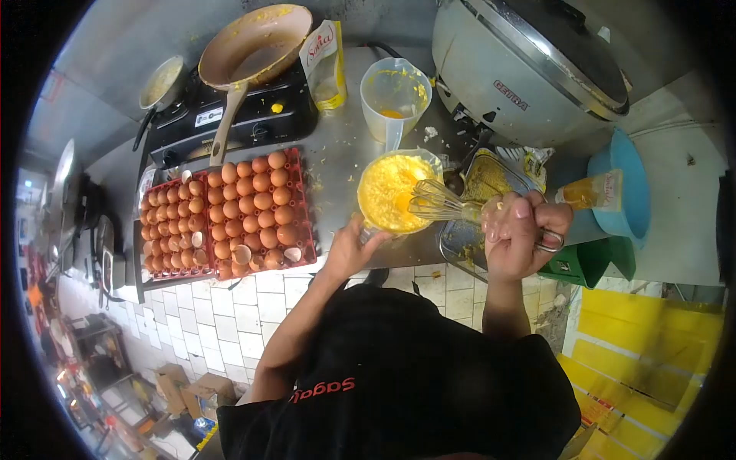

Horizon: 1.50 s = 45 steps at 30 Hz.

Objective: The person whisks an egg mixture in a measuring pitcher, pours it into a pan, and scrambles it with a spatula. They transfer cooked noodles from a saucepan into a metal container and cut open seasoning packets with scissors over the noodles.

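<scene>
A see-through plastic container (363, 201) holds a yellow egg mixture with whole yolk showing and pale shreds in it. My left hand (351, 251) grips its near left side, thumb along the edge. In my right hand (523, 234) is the handle of a wire whisk (441, 202), its wires tilted down into the mixture. Just behind the container stands a clear measuring jug (395, 100), streaked with yellow and with some egg at its bottom. To the left, red egg trays (310, 244) carry many brown eggs and several broken shells.
A black gas stove (264, 126) with a large pan (255, 46) and a small pot (162, 83) stands back left. A big rice cooker (521, 77) fills the back right. A wire-edged tray (491, 180), blue basin (622, 188) and green container (590, 263) lie to the right.
</scene>
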### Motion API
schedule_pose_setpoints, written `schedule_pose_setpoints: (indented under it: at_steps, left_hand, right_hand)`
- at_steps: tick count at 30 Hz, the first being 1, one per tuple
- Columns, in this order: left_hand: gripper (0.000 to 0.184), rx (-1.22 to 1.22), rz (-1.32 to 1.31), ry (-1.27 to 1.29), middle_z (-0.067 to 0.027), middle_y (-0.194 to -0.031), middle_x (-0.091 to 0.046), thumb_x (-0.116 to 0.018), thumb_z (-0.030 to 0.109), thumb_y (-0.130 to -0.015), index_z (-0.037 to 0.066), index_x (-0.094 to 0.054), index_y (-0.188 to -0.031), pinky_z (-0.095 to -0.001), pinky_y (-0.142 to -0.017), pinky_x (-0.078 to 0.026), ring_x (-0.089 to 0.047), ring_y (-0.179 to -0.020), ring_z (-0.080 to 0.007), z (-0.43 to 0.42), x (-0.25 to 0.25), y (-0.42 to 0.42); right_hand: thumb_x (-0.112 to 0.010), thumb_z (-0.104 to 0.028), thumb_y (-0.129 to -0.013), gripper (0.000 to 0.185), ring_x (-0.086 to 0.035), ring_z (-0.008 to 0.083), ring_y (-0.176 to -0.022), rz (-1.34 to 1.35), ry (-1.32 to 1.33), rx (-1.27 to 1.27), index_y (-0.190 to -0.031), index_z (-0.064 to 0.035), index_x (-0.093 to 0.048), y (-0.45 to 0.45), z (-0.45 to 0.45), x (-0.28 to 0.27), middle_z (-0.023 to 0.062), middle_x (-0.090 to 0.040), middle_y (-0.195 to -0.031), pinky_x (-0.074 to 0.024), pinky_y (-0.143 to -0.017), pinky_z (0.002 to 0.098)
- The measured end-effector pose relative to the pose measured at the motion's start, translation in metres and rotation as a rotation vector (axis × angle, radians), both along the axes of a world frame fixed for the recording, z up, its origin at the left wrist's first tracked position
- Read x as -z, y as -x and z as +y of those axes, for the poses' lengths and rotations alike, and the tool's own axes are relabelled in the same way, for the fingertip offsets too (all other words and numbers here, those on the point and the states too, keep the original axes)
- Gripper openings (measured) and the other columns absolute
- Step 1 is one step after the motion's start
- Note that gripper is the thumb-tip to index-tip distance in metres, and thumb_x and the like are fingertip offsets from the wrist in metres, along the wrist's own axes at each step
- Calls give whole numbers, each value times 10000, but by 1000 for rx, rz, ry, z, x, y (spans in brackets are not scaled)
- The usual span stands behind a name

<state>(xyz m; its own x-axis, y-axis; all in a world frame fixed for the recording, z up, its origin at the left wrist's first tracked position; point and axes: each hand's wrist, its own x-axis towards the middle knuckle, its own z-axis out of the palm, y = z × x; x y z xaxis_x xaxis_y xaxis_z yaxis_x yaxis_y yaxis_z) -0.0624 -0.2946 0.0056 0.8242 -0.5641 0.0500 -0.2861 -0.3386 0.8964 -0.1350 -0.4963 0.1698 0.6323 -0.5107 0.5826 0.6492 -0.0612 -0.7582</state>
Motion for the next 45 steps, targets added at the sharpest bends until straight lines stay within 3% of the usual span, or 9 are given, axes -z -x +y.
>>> schedule_pose_setpoints:
  at_steps: [9,12,19,20,27,36,38,42,45]
  left_hand:
    - [457,-53,131,-50,-236,-851,-677,-741,271,-846,-15,-545,-1144,-413,-611,-508,-676,-771,-399,-7,1,9]
    - [444,-75,-88,-2,-234,-868,-681,-737,258,-850,-28,-545,-1131,-409,-616,-509,-681,-770,-394,-13,3,12]
    - [411,-81,16,29,-236,-935,-685,-721,238,-863,-15,-553,-1140,-412,-706,-524,-671,-890,-402,-19,-4,14]
    - [410,-82,7,35,-237,-938,-685,-721,237,-863,-14,-553,-1141,-413,-712,-524,-669,-901,-401,-19,-2,14]
    - [432,-72,-54,51,-248,-892,-678,-723,265,-859,-29,-553,-1125,-427,-687,-520,-673,-860,-405,-16,-1,14]
    - [459,-77,-81,15,-249,-701,-624,-729,348,-844,-39,-553,-1016,-476,-567,-484,-636,-650,-424,-12,11,10]
    - [472,-69,-78,-27,-257,-695,-622,-718,377,-849,-40,-555,-1000,-482,-566,-484,-637,-649,-426,-11,8,9]
    - [493,-70,-132,-17,-264,-672,-617,-692,429,-858,-37,-560,-948,-491,-566,-490,-637,-635,-433,-3,0,1]
    - [437,53,-14,-127,-253,-748,-643,-665,288,-869,-35,-523,-1126,-496,-655,-520,-637,-696,-446,9,9,-12]
  right_hand:
    - [-516,60,-916,220,-431,84,-467,-55,-13,-20,-907,-72,-341,-4,-7,2,51,-418,-623,-403,-418,253]
    - [-521,77,-910,228,-434,77,-474,-46,-26,-48,-909,-72,-348,-3,-3,2,41,-415,-626,-399,-421,245]
    - [-527,71,-909,213,-442,77,-468,-129,-69,31,-898,-64,-362,-6,1,0,69,-472,-632,-394,-428,232]
    - [-551,52,-907,212,-440,75,-461,-39,84,13,-899,-69,-378,-2,-8,2,59,-485,-633,-400,-429,233]
    - [-620,-105,-924,206,-417,78,-530,-29,-717,356,-898,-120,-416,-12,-50,11,-5,-429,-631,-381,-513,260]
    - [-481,-194,-1008,308,-407,133,-576,16,-1239,477,-726,-99,-403,5,-104,108,3,-404,-630,-446,-630,310]
    - [-487,-204,-1007,316,-410,142,-576,-2,-1257,415,-720,-100,-403,5,-113,130,7,-403,-632,-460,-652,328]
    - [-505,-208,-1001,286,-427,153,-584,-96,-1093,485,-753,-94,-418,-23,-84,83,5,-401,-627,-473,-675,337]
    - [-528,-222,-994,242,-453,149,-606,-239,-882,505,-823,-80,-431,-68,-80,44,5,-412,-654,-476,-675,327]
